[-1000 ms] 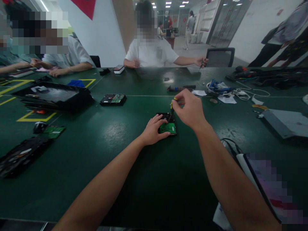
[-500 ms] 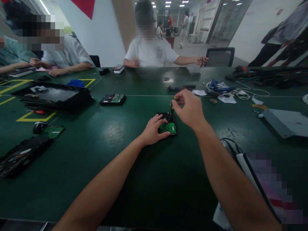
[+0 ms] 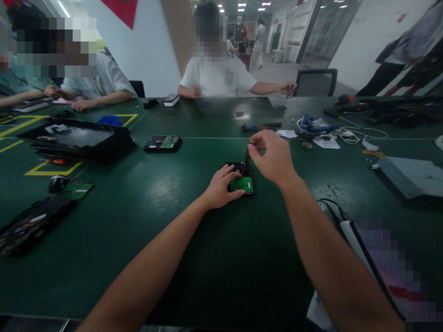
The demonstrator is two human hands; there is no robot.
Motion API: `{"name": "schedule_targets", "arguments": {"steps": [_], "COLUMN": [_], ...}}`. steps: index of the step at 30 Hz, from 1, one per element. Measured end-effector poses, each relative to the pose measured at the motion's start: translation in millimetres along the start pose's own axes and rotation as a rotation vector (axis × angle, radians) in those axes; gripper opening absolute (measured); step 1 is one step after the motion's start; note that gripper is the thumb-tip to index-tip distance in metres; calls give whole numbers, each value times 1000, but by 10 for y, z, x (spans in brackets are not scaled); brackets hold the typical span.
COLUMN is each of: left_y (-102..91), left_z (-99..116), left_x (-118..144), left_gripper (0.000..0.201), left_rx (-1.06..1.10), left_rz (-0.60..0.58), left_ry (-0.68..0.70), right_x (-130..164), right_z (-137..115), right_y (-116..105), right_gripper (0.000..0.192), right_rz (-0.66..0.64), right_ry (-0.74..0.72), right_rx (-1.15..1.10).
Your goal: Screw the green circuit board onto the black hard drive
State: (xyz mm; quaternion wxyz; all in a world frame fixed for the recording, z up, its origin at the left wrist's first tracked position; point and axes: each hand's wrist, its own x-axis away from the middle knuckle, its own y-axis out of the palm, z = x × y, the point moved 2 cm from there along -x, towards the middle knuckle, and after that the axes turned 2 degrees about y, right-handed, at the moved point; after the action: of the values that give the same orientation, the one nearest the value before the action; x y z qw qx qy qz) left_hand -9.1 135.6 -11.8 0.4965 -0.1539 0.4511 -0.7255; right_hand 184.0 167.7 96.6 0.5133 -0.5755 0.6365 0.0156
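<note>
A hard drive (image 3: 246, 185) with a green circuit board lies flat on the table in front of me. My left hand (image 3: 221, 186) grips it from the left, thumb along the near edge and fingers over its far part. In my right hand (image 3: 274, 156), closed above the drive's right side, is a small screwdriver (image 3: 247, 155). It stands nearly upright, with its tip down at the drive near my left fingertips. I cannot make out exactly which spot the tip touches.
Another hard drive (image 3: 162, 143) lies to the left, beyond it a black tray (image 3: 86, 136). Black parts (image 3: 31, 223) sit at near left. A cable bundle (image 3: 316, 125) and a grey metal box (image 3: 411, 175) are right. A co-worker (image 3: 221, 76) sits opposite, holding a thin tool.
My hands, the screwdriver and the hard drive stay almost where they were. The co-worker opposite has moved a hand slightly, and a person in the background has walked left.
</note>
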Motion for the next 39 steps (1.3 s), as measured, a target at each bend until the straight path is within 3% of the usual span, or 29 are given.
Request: {"name": "schedule_targets", "arguments": {"steps": [10, 16, 25, 32, 36, 39], "left_y": [11, 4, -8, -2, 1, -4], "left_z": [10, 12, 28, 22, 21, 26], "left_x": [-1, -2, -1, -2, -5, -5], "left_gripper": [60, 60, 61, 60, 60, 59], "left_rx": [-18, -11, -24, -19, -16, -8], "left_rz": [1, -4, -6, -10, -4, -1], "left_ry": [-3, -12, -8, -14, -6, 0], "right_x": [0, -7, -12, -9, 1, 7], "right_z": [-20, 10, -14, -3, 14, -8], "right_y": [6, 12, 2, 14, 33, 29], "right_gripper": [13, 9, 17, 11, 16, 18], "right_rz": [-25, -24, -24, -23, -63, -89], "right_ry": [-66, 25, 30, -1, 52, 14], "right_rx": [17, -36, -52, -28, -62, -50]}}
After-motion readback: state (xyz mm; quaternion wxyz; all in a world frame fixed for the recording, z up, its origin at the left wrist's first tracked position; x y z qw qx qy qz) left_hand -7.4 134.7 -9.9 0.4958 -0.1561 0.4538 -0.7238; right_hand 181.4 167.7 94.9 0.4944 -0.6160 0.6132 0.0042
